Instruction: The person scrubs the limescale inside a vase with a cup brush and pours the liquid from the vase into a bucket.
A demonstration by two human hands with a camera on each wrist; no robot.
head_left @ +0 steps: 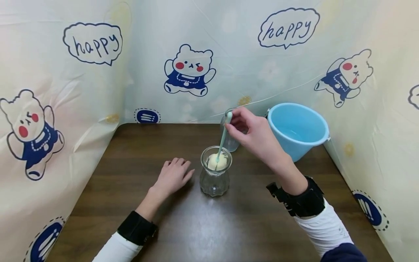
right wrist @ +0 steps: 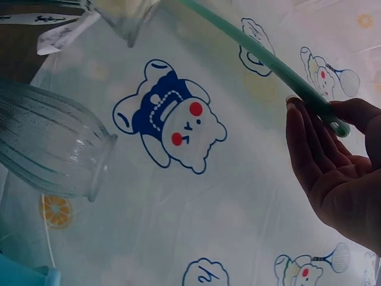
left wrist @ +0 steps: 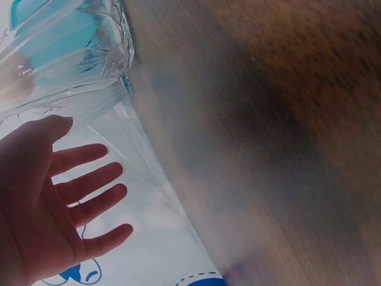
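My right hand (head_left: 253, 133) pinches the top of a pale green handle between thumb and fingers. This looks like a sponge bottle brush (head_left: 223, 140), its cream round head (head_left: 217, 162) sitting in the mouth of a clear glass vase (head_left: 214, 183). In the right wrist view the handle (right wrist: 256, 53) slants down to the fingertips. The vase stands upright on the table. Just left of it, my left hand (head_left: 175, 174) rests on the tabletop with loose fingers, apart from the glass. The left wrist view shows that hand (left wrist: 65, 196) holding nothing, near the vase (left wrist: 77, 53).
A second glass vase (right wrist: 53, 140) stands behind the first, partly hidden by the right hand in the head view. At the back right is a light blue bucket (head_left: 298, 123). A printed curtain (head_left: 235, 80) surrounds the brown wooden table (head_left: 131, 145).
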